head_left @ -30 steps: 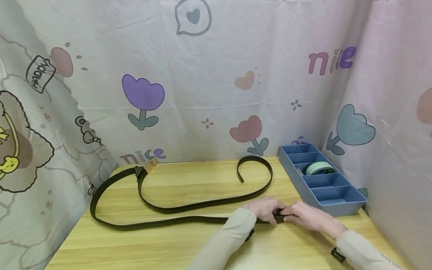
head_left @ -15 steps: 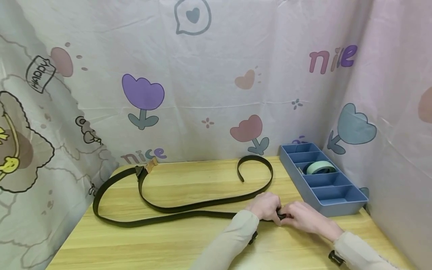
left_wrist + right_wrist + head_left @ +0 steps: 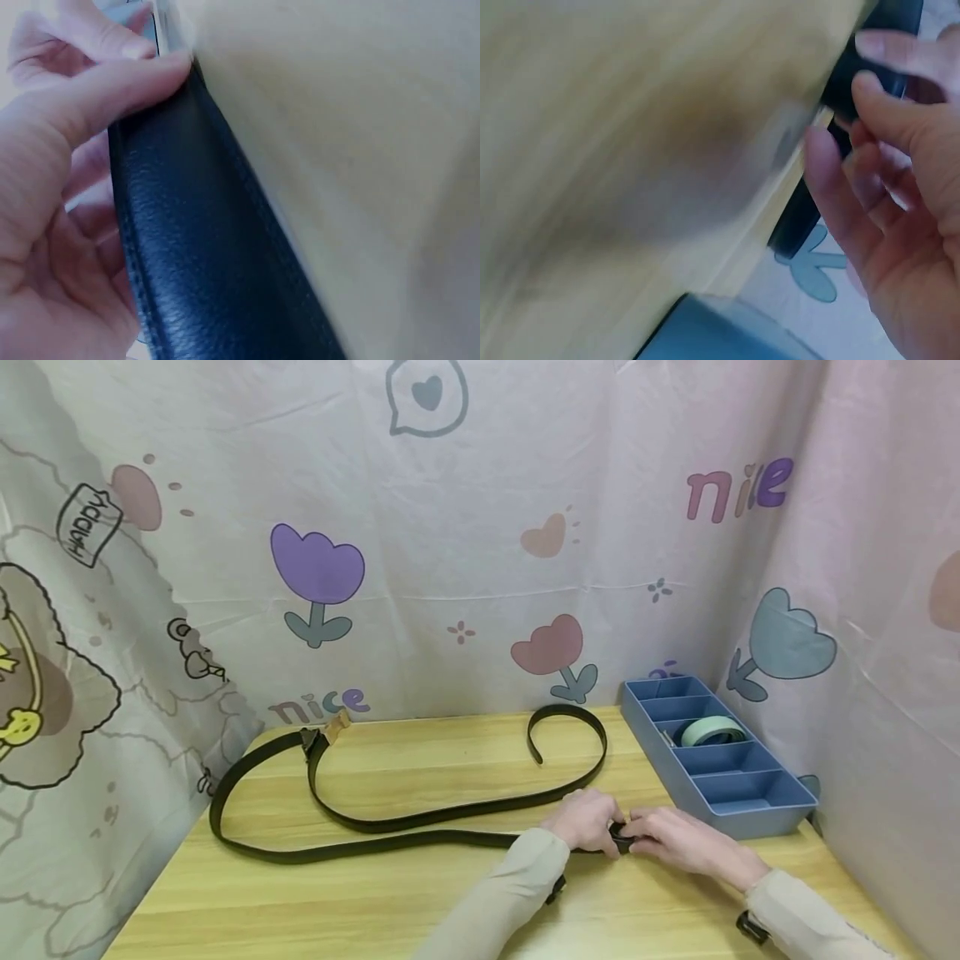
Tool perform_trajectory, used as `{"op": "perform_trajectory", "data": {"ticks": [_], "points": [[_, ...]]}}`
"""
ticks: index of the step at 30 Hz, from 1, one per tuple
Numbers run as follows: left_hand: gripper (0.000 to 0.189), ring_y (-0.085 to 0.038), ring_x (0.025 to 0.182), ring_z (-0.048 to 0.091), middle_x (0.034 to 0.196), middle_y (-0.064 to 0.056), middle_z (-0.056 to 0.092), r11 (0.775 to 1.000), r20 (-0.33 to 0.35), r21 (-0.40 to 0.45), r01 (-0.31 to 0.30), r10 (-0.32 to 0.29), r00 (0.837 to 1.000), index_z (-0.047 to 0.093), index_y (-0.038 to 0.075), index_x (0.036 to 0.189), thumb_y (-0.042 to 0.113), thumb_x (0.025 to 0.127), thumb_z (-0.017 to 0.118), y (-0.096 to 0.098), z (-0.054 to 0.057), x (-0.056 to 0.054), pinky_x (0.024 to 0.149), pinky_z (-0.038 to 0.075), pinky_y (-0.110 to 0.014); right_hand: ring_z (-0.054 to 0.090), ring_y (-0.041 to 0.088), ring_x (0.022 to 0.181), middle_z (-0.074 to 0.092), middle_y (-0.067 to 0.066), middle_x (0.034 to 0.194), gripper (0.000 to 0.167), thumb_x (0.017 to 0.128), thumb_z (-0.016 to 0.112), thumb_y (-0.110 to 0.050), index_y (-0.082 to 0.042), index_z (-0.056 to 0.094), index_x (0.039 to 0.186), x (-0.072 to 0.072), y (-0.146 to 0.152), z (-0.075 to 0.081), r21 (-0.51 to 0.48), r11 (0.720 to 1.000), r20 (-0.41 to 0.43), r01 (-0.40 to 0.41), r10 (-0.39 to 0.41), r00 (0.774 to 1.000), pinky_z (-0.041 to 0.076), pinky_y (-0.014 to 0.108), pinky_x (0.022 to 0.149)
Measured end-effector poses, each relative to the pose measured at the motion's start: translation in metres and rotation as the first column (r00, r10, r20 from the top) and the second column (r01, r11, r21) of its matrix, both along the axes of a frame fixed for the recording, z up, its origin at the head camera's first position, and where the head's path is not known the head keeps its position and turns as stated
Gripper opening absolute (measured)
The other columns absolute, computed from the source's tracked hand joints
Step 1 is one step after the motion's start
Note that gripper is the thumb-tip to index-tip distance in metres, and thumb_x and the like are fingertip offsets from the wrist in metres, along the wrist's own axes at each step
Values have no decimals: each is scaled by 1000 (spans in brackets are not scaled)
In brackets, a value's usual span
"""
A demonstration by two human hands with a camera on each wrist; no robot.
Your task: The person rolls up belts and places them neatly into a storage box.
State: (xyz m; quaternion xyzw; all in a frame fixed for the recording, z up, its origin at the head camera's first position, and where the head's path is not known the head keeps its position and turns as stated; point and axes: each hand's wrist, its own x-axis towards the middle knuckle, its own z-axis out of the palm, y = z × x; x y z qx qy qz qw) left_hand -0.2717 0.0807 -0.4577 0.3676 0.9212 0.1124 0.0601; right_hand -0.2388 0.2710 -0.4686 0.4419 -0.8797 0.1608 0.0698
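Observation:
A long black leather belt (image 3: 375, 847) lies looped across the wooden table. One stretch runs right to both hands, another ends in an open curl at the back. My left hand (image 3: 585, 822) holds the near stretch; in the left wrist view its thumb lies over the belt's grained, stitched face (image 3: 202, 225). Facing it, my right hand (image 3: 686, 843) pinches the belt's end, which bends into a small dark loop (image 3: 621, 837) between the hands. The right wrist view shows fingertips on the folded black strap (image 3: 855, 79). Fingers partly hide the loop.
A blue divided tray (image 3: 753, 822) stands at the right, just beyond the right hand. One compartment holds a pale green ring-shaped roll (image 3: 712, 728). A dark buckle (image 3: 310, 742) with a tan piece (image 3: 337, 727) lies at the back left. A printed curtain (image 3: 450, 527) hangs behind the table.
The flat belt end between my hands now shows as a small bent loop. The belt's left bend has slid slightly right. Both hands have shifted only a little.

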Motion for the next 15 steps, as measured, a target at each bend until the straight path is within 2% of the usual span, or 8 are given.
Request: {"op": "perform_trajectory", "data": {"ticks": [3, 6, 8, 10, 12, 13, 15], "points": [[19, -1, 54, 46, 60, 22, 56, 997, -50, 7, -81, 81, 995, 69, 34, 68, 33, 68, 88, 2, -1, 2, 54, 38, -18, 54, -7, 76, 62, -18, 86, 15, 86, 72, -16, -28, 70, 95, 3, -6, 1, 2, 996, -47, 91, -91, 995, 47, 20, 62], [20, 0, 56, 48, 61, 21, 57, 996, -67, 19, -84, 85, 994, 67, 32, 65, 35, 68, 87, 2, -3, 0, 55, 37, -17, 57, -6, 76, 65, -16, 84, 12, 87, 71, -14, -24, 71, 92, 4, -11, 1, -24, 995, -53, 101, -103, 993, 48, 20, 61], [18, 0, 60, 49, 67, 21, 58, 999, -61, 20, -27, 29, 998, 71, 31, 75, 35, 69, 87, -1, -4, -4, 56, 38, -16, 55, -6, 74, 64, -14, 81, 11, 87, 71, -11, -21, 70, 90, 2, -11, 1, -39, 997, -59, 60, -62, 996, 46, 17, 61], [26, 1, 64, 51, 74, 19, 60, 998, -15, 22, 56, -56, 998, 72, 29, 93, 31, 71, 87, -4, -4, -7, 59, 39, -13, 54, -7, 75, 63, -12, 82, 11, 86, 71, -9, -19, 71, 91, -2, -8, 0, -48, 999, -81, 5, -8, 997, 45, 14, 62], [38, 2, 68, 51, 79, 17, 59, 990, 34, 21, 142, -143, 989, 70, 28, 107, 27, 73, 86, -7, -4, -11, 62, 39, -11, 55, -6, 78, 63, -12, 85, 12, 86, 72, -8, -19, 71, 93, -6, -3, -1, -46, 998, -124, -53, 47, 991, 45, 13, 65], [46, 2, 68, 52, 80, 16, 59, 985, 64, 23, 169, -170, 983, 68, 26, 115, 25, 73, 86, -8, -4, -12, 62, 39, -11, 57, -5, 80, 64, -12, 87, 14, 86, 72, -8, -19, 71, 95, -7, -1, -2, -46, 996, -136, -81, 74, 988, 46, 13, 67], [49, 2, 67, 52, 77, 15, 59, 981, 75, 13, 195, -195, 978, 67, 27, 118, 23, 73, 86, -8, -4, -13, 61, 40, -10, 59, -4, 84, 65, -11, 91, 14, 87, 71, -10, -19, 72, 98, -10, 3, -2, -47, 992, -146, -114, 106, 984, 47, 12, 72]]}}
